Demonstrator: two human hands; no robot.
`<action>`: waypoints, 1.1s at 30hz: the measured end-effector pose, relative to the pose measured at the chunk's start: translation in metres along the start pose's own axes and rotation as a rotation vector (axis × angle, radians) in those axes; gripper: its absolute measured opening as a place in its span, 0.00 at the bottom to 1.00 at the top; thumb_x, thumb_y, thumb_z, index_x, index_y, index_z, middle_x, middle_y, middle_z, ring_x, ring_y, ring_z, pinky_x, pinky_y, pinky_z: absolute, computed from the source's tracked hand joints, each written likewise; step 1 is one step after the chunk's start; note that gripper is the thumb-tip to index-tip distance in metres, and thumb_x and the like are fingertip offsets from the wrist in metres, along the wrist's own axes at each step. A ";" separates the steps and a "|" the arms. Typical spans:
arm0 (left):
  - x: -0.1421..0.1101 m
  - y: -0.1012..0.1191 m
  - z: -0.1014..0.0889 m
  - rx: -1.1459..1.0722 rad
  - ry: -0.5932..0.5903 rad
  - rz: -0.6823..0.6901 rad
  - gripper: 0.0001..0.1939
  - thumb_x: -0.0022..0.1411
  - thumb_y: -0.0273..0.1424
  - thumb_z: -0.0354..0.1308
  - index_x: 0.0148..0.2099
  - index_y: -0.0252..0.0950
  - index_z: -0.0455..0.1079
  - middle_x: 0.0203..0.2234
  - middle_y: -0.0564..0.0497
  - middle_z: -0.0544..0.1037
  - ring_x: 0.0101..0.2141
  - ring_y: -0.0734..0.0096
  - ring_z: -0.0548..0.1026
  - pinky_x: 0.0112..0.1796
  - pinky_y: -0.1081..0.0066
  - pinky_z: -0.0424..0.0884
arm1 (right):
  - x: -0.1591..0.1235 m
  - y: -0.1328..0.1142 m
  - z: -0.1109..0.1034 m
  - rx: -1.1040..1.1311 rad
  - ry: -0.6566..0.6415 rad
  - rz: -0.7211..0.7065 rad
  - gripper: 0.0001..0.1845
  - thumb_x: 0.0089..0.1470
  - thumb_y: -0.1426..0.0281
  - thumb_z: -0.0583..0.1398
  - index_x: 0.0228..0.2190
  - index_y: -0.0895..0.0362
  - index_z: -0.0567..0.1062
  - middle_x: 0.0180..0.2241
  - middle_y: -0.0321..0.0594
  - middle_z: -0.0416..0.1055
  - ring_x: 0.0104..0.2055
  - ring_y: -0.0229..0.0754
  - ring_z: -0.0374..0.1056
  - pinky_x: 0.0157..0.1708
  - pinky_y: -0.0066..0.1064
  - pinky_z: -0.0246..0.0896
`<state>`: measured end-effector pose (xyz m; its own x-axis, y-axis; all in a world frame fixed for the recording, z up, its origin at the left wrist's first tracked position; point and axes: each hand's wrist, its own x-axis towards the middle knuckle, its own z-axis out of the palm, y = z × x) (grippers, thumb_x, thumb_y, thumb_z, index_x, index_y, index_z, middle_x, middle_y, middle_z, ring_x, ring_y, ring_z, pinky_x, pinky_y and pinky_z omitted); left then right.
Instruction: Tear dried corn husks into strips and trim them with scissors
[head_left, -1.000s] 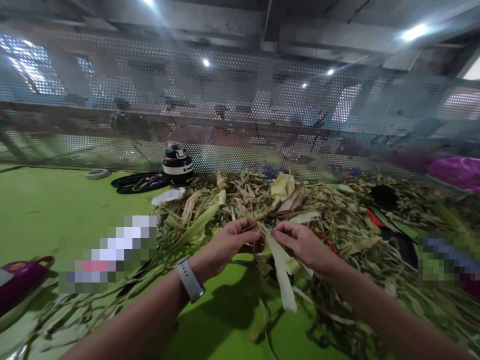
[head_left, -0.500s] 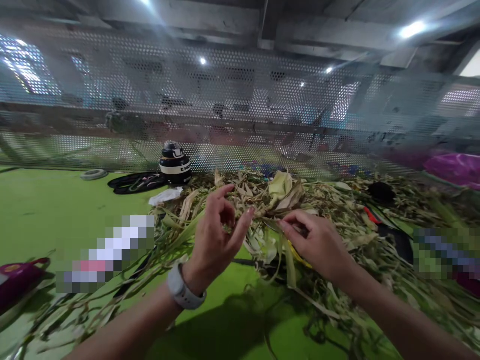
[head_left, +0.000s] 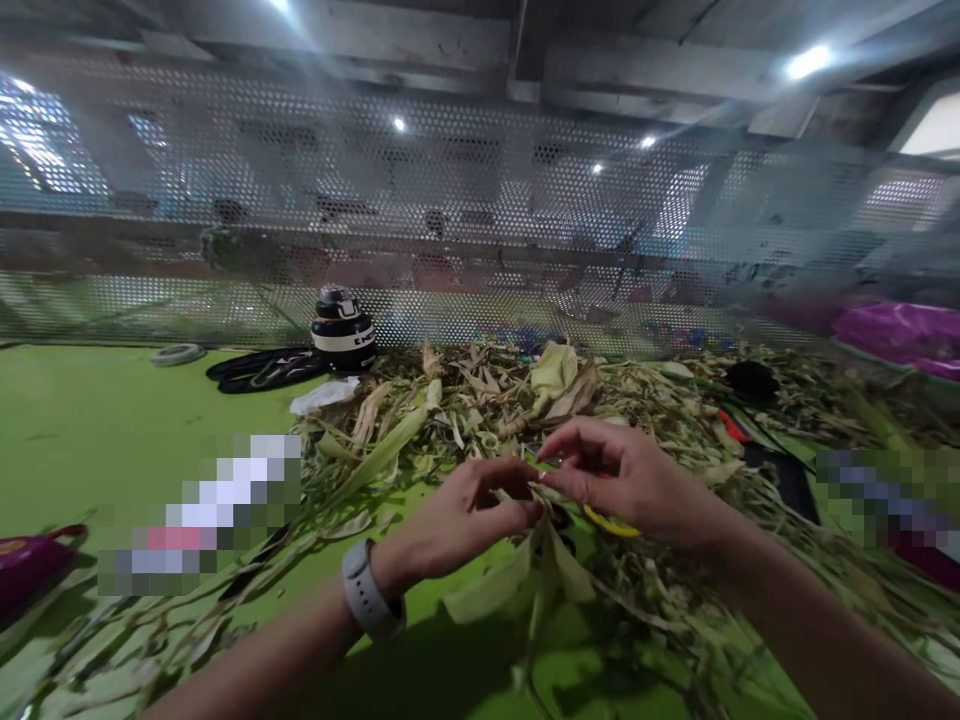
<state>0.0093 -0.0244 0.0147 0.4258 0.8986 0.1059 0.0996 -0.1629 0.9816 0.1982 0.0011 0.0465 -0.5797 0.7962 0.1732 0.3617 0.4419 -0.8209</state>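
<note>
Fingers of the left hand point(head_left: 461, 522) just rejoined the right hand point(head_left: 641, 488) over pale husks point(head_left: 491, 592) in front of the dry pile point(head_left: 484, 388), so two-handed again, can't tell if either's pinching.

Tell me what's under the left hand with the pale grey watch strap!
Under the left hand, broad pale-green leaf strips show against a smooth bright-green surface. The hand covers whatever is directly beneath its palm and fingers, so I can't see that.
</note>
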 end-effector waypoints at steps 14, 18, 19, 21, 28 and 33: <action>0.004 -0.015 0.008 -0.412 -0.308 -0.205 0.11 0.56 0.30 0.54 0.41 0.33 0.73 0.34 0.45 0.78 0.35 0.68 0.74 0.40 0.70 0.65 | 0.016 0.033 0.010 -0.199 0.181 -0.178 0.05 0.51 0.69 0.58 0.30 0.57 0.72 0.30 0.38 0.70 0.35 0.40 0.65 0.37 0.30 0.59; 0.009 -0.025 0.008 -0.629 -0.072 -0.246 0.07 0.54 0.30 0.54 0.34 0.34 0.72 0.32 0.47 0.77 0.34 0.68 0.74 0.38 0.70 0.67 | 0.012 0.027 0.007 -0.359 0.284 -0.375 0.14 0.47 0.80 0.54 0.35 0.55 0.71 0.39 0.43 0.67 0.45 0.45 0.61 0.47 0.39 0.54; 0.011 -0.028 0.007 -0.648 -0.025 -0.256 0.07 0.54 0.30 0.54 0.34 0.34 0.72 0.31 0.48 0.77 0.33 0.69 0.74 0.36 0.71 0.67 | 0.010 0.024 0.005 -0.364 0.232 -0.412 0.18 0.44 0.82 0.54 0.36 0.55 0.71 0.41 0.43 0.66 0.47 0.45 0.60 0.48 0.40 0.53; 0.013 -0.031 0.006 -0.655 0.030 -0.267 0.07 0.54 0.30 0.53 0.33 0.33 0.71 0.28 0.48 0.77 0.29 0.71 0.73 0.33 0.72 0.67 | 0.006 0.016 0.003 -0.368 0.062 -0.437 0.22 0.39 0.84 0.54 0.37 0.54 0.72 0.44 0.43 0.63 0.49 0.45 0.58 0.50 0.40 0.52; 0.013 -0.034 0.007 -0.638 0.008 -0.191 0.06 0.53 0.28 0.54 0.29 0.33 0.71 0.23 0.51 0.74 0.25 0.76 0.70 0.31 0.75 0.65 | 0.009 0.018 0.012 -0.196 0.121 -0.377 0.06 0.50 0.71 0.58 0.30 0.54 0.76 0.40 0.42 0.67 0.45 0.43 0.62 0.45 0.37 0.57; 0.010 -0.026 0.007 -0.583 -0.099 -0.190 0.08 0.55 0.28 0.52 0.35 0.32 0.71 0.24 0.48 0.76 0.26 0.72 0.72 0.30 0.75 0.65 | 0.018 0.036 0.016 0.316 0.330 0.202 0.19 0.49 0.59 0.58 0.16 0.59 0.68 0.15 0.33 0.62 0.17 0.32 0.57 0.19 0.25 0.53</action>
<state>0.0174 -0.0140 -0.0108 0.5328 0.8436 -0.0668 -0.3142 0.2704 0.9100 0.1885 0.0249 0.0111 -0.2410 0.9637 0.1149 0.1738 0.1593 -0.9718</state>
